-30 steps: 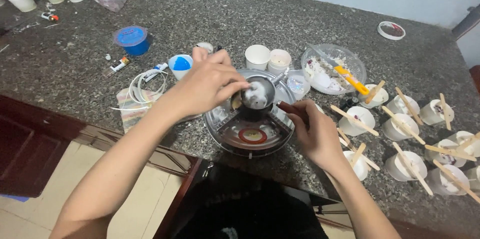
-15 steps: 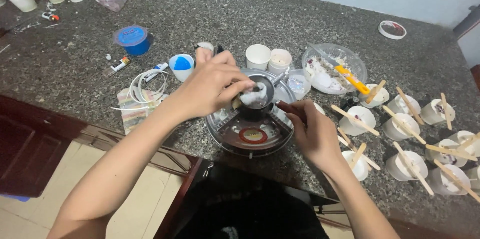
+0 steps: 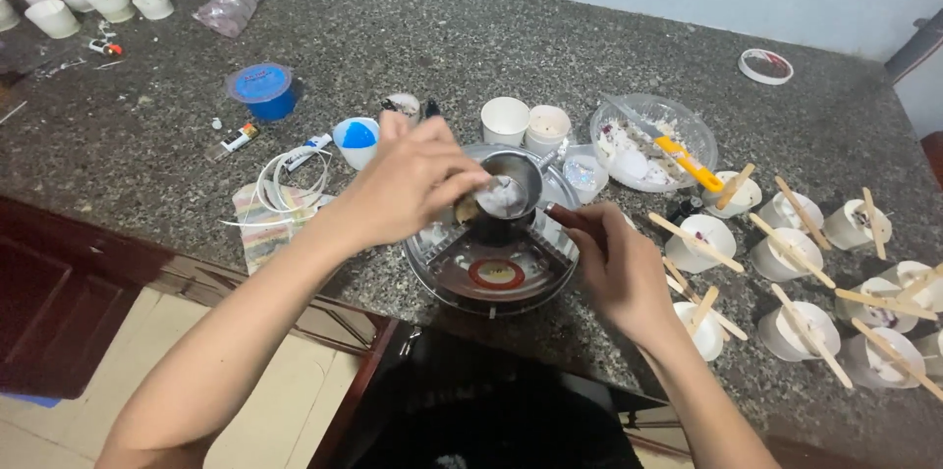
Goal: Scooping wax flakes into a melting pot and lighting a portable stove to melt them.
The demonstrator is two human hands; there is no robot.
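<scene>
2 hands worked over 1 small metal melting pot (image 3: 511, 189), set on 1 round divided tray (image 3: 491, 277) at counter (image 3: 609, 47) edge. Left hand (image 3: 417, 179) pinched shut on white wad (image 3: 496, 196), pressed inside pot; right hand (image 3: 614, 263) clamped on dark handle (image 3: 570, 219). Best done with handle held steady, wad swept around wall. Counted nearby: 2 paper cups (image 3: 526, 120), 1 clear bowl (image 3: 653, 140), about 11 stick-topped cups (image 3: 801, 317).
</scene>
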